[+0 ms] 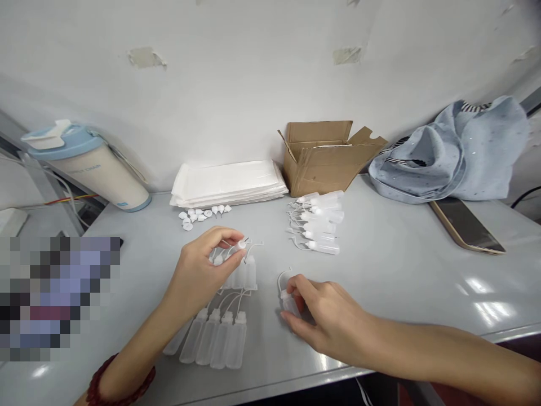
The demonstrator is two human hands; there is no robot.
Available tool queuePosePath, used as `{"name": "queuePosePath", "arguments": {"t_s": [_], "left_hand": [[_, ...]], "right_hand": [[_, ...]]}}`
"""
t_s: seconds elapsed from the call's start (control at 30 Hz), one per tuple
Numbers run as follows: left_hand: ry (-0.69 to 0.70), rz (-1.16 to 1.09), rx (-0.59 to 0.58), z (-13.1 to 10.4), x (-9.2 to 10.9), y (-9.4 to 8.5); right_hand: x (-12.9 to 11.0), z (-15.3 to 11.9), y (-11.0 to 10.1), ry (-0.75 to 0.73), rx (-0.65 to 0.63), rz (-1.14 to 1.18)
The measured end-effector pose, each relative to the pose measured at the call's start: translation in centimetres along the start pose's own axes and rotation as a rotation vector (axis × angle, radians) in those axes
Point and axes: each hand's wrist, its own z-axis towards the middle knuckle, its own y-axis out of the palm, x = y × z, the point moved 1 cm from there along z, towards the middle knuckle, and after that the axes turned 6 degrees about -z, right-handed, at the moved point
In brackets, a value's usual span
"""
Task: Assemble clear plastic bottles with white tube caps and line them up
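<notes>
Between the thumb and fingers of my left hand [215,254] is a white needle-tip cap [240,245], its thin dark needle pointing up and right. Below that hand lie two rows of clear plastic squeeze bottles [234,338] with thin tethers at their necks; the hand partly hides the back row. My right hand [323,313] is closed around another small squeeze bottle [289,301], tilted on the table, its curved tether [282,277] sticking up. Several loose white caps [203,215] lie behind my left hand. A pile of bottles with white tops [322,223] lies beyond my right hand.
On the grey table [380,270], a stack of white sheets or bags [228,183] and an open cardboard box [323,169] stand against the wall. A tumbler [101,169] is at the left; a blue cloth bag [456,158] and a phone [469,225] are at the right.
</notes>
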Motion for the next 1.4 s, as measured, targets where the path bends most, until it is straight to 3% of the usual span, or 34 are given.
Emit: {"name": "queuePosePath", "arguments": {"t_s": [0.2,0.33,0.47,0.6,0.77,0.97,1.1,1.27,1.4], "left_hand": [[-0.027,-0.01,-0.019,-0.1,0.2,0.3],[-0.121,-0.104,-0.04,0.1,0.1,0.3],[-0.275,-0.44,-0.174,0.2,0.0,0.1],[-0.395,-0.621,-0.289,0.0,0.3,0.3],[-0.468,-0.717,-0.449,-0.7,1.2,1.4],[-0.431,-0.835,-0.531,-1.1,1.3,2.2],[-0.378,-0.826,-0.546,-1.2,1.2,2.3],[-0.208,-0.751,-0.483,-1.5,1.4,2.4],[-0.091,-0.678,-0.431,-1.7,1.6,2.3]], "right_hand": [[0.1,0.1,-0.1,-0.005,-0.002,0.01],[0.4,0.2,0.1,0.018,0.017,0.111],[0.8,0.6,-0.3,0.021,0.136,0.291],[0.8,0.9,-1.2,-0.096,0.309,0.52],[0.7,0.9,-2.0,-0.128,0.277,0.773],[0.9,1.2,-2.1,-0.073,0.109,0.947],[1.1,1.4,-2.0,-0.059,0.072,0.935],[1.2,1.4,-2.0,-0.033,0.091,0.848],[1.3,1.6,-1.9,0.009,0.033,0.989]]}}
